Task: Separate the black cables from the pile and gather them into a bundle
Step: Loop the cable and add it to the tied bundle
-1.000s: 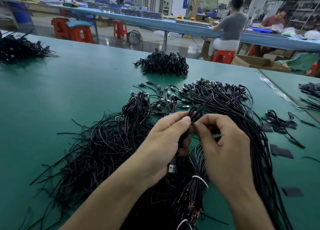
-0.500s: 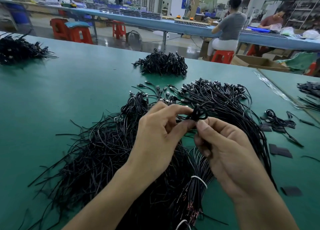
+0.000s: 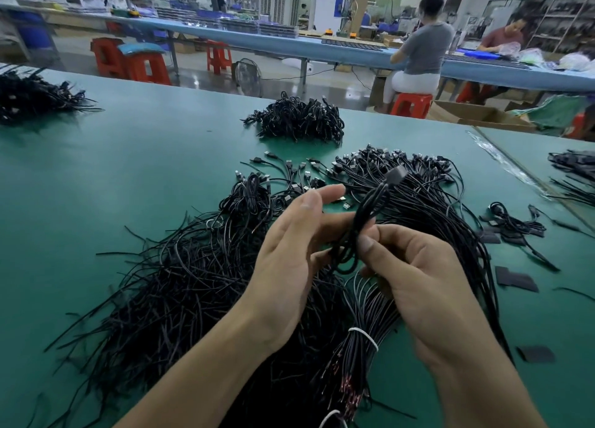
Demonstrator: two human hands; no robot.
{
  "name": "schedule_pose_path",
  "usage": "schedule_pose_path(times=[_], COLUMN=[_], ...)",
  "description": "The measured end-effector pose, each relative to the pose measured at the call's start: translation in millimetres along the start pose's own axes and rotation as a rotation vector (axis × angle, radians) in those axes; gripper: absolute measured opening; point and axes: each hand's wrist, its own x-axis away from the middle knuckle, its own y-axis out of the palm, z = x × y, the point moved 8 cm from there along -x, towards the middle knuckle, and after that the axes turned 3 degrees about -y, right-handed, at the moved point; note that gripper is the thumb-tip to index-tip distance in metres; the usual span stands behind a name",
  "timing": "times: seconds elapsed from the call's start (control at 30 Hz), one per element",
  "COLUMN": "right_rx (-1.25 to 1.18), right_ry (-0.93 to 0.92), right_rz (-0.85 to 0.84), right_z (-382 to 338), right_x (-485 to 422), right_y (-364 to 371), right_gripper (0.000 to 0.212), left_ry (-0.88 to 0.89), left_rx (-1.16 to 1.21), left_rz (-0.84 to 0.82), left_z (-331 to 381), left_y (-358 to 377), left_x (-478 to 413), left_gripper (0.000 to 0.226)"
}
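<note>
Pinched between thumb and fingers of the right hand (image 3: 415, 276): one folded black cable (image 3: 370, 208), raised just above the pile (image 3: 193, 282) on the green surface (image 3: 128, 170). Long axis running up and away from that grip, tilted rightward, ending in a plug (image 3: 395, 174) at the far tip; loops hanging below the thumb. Left hand (image 3: 289, 244) just beside the cable on its left, grip wide, fingers straight, holding nothing; touching the strands or not, hard to tell. Likely the nearer hand for the next wrap or tuck: the left, reaching rightward. Below the wrists, lying in the pile, a tied bundle (image 3: 360, 356) with a white band (image 3: 363, 334).

Against half a second ago: left pinch let go and opened flat; cable no longer shared by both hands, carried by the right alone; plug end lifted higher and straightened.
</note>
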Motion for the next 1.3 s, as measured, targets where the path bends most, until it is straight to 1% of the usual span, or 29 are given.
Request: schedule_pose_path(times=[0.1,0.17,0.23,0.3,0.33,0.37,0.43,0.5,0.57,0.63,0.7,0.8,0.83,0.87,0.9,1.03,1.1,1.17,1.3], right_rx=[0.048,0.080,0.114,0.142,0.167,0.194,0.228,0.269,0.289,0.289,0.259,0.217,0.242,0.273,0.305,0.335,0.320,0.312,0.374], right_ry=[-0.028,-0.042,-0.066,-0.100,-0.114,-0.121,-0.116,-0.139,-0.192,-0.220,-0.210,-0.181,-0.178,-0.173,-0.164,-0.137,-0.119,-0.110,-0.201], right_rz=[-0.036,-0.036,-0.018,0.007,0.021,0.040,0.090,0.127,0.121,0.080,0.026,-0.056,-0.060,-0.055,-0.047,-0.027,-0.034,-0.026,0.077], right_z=[-2,-4,-5,-7,-9,-10,-10,-14,-22,-27,-27,-23,-22,-20,-18,-12,-10,-8,-16], right_x=[1,2,2,1,0,0,0,1,3,5,5,6,6,6,6,5,4,4,4], right_y=[4,5,3,-2,-5,-8,-16,-22,-19,-12,-4,7,8,9,9,9,10,9,-2], right_gripper=[0.020,0.010,0.007,0.015,0.016,0.015,0.014,0.012,0.014,0.016,0.016,0.017,0.017,0.017,0.017,0.021,0.019,0.016,0.020], left_ry=[0.007,0.051,0.130,0.177,0.182,0.185,0.177,0.140,0.116,0.074,0.020,-0.019,-0.045,-0.081,-0.105,-0.107,-0.090,-0.054,0.017], left_rx=[0.029,-0.011,-0.112,-0.245,-0.311,-0.375,-0.486,-0.525,-0.539,-0.521,-0.419,-0.252,-0.185,-0.118,-0.072,-0.022,-0.017,-0.081,-0.356], left_rz=[0.024,0.024,-0.014,-0.042,-0.033,-0.006,0.082,0.103,0.074,0.071,0.052,0.040,0.059,0.085,0.097,0.058,0.056,0.055,0.133], left_z=[-1,1,8,10,9,9,7,3,1,-3,-8,-7,-7,-7,-7,0,2,4,2], left_y=[-3,-4,-2,1,1,-1,-8,-12,-10,-10,-10,-11,-14,-17,-18,-13,-13,-12,-20], left_x=[-1,-1,0,1,1,2,1,-1,-1,-1,-1,-1,-1,-1,-2,-4,-3,-2,-2], left_gripper=[0.046,0.036,0.020,0.014,0.012,0.013,0.027,0.040,0.040,0.036,0.029,0.012,0.017,0.029,0.036,0.034,0.038,0.037,0.031])
